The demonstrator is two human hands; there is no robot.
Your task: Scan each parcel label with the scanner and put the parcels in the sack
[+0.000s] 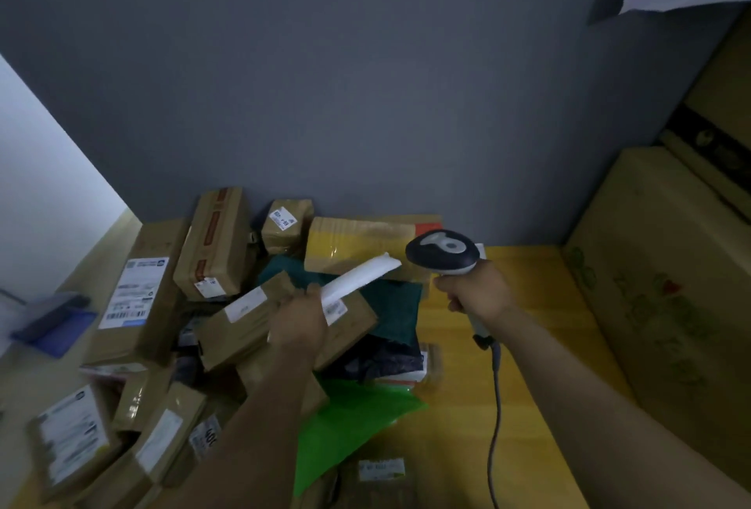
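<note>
Your left hand (298, 321): fingers curled round a slim white parcel (359, 277), held over the box pile (227, 305).
Your right hand (477, 293): fist wrapped round the scanner (443, 252), at the parcel's 3 o'clock.

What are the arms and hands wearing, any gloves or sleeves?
None. The left hand and right hand are ungloved, with no ring or watch visible. The left forearm and right forearm are bare to the frame's edge; no sleeve shows.

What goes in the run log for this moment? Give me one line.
left hand: holds white parcel | right hand: grips scanner beside parcel | boxes: piled on table
</note>
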